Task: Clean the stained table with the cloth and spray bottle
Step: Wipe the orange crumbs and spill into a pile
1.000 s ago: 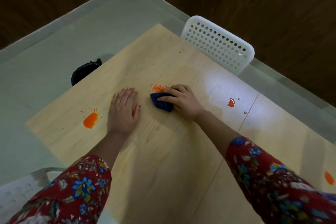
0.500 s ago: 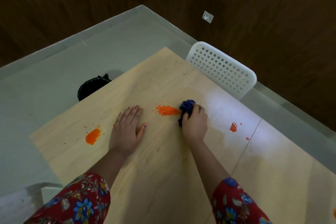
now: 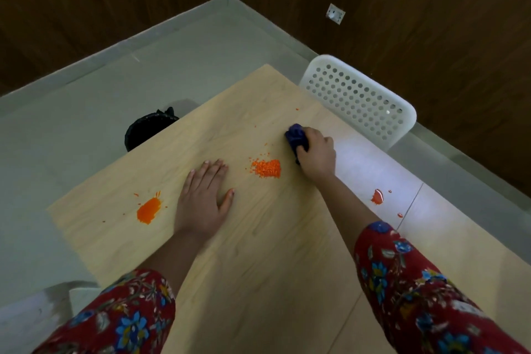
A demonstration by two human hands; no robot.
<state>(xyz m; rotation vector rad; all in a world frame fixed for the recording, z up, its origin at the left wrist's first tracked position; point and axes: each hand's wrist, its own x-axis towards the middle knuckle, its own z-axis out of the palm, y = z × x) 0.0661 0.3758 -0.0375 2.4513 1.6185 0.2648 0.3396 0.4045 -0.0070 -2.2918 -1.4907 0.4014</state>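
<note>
A: Right hand, quick?
B: Right hand (image 3: 316,155) has its fingers curled round the blue cloth (image 3: 296,135), pressing it on the table (image 3: 273,267), just beyond and right of the orange crumb pile (image 3: 265,169).
A: Left?
B: Left hand (image 3: 202,201) lies flat, palm down, fingers straight, holding nothing, just left of the pile.
A: Other stains?
B: Orange splat (image 3: 148,210) is well left of the pile, past the left hand. Red blot (image 3: 377,197) is well right of it.
A: Background?
B: White perforated chair (image 3: 359,98) is beyond the pile, rightward; black bag (image 3: 149,126) is on the floor beyond it, leftward.
</note>
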